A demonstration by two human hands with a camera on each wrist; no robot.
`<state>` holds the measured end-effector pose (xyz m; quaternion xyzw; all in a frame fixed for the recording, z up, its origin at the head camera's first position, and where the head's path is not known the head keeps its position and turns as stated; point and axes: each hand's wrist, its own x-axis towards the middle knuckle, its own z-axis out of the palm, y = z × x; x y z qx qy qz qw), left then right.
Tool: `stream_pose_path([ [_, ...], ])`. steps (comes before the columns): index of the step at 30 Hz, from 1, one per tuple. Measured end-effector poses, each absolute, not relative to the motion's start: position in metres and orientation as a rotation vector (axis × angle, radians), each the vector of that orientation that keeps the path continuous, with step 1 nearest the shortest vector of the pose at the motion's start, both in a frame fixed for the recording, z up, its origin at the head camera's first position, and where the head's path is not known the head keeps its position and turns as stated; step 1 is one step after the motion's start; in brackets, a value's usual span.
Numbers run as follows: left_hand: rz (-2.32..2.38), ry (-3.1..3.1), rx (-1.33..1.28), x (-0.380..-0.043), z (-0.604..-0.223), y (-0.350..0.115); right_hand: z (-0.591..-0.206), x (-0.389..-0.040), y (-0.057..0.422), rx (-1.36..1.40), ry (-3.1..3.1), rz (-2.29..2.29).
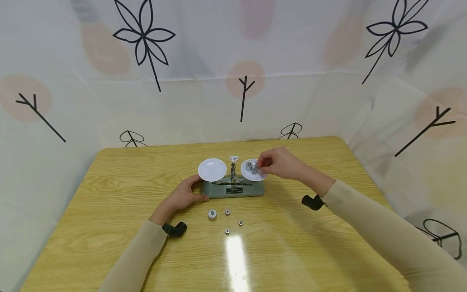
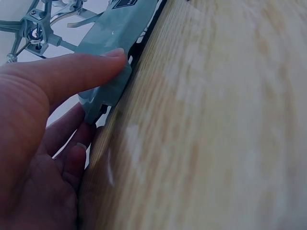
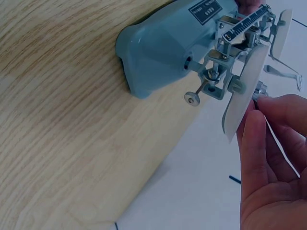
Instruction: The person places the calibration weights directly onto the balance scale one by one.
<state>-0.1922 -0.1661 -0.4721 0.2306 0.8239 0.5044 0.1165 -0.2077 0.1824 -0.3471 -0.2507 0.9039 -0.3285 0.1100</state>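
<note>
A balance scale (image 1: 233,190) with a grey-green base and two white pans stands toward the back of the table. My left hand (image 1: 184,194) holds the left end of its base, thumb on the front and fingers curled behind, as the left wrist view shows. Over the right pan (image 1: 251,177), the thumb and fingertips of my right hand (image 1: 279,163) pinch a small metal weight (image 3: 260,89), partly hidden by the fingers. Other metal weights (image 1: 249,166) stand on that pan. The left pan (image 1: 212,169) bears nothing.
In front of the scale, a larger weight (image 1: 212,215) and three smaller ones, among them a small weight (image 1: 228,211), stand apart on the wooden table (image 1: 120,194). A patterned cloth (image 1: 197,105) hangs behind the table and at its sides.
</note>
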Motion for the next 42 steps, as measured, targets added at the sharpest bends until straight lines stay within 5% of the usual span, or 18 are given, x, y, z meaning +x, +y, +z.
stream_pose_path([
  [42, 1.447, 2.435, 0.679, -0.191, -0.471, -0.168, -0.345, -0.206, 0.203, -0.730, 2.784, -1.050],
])
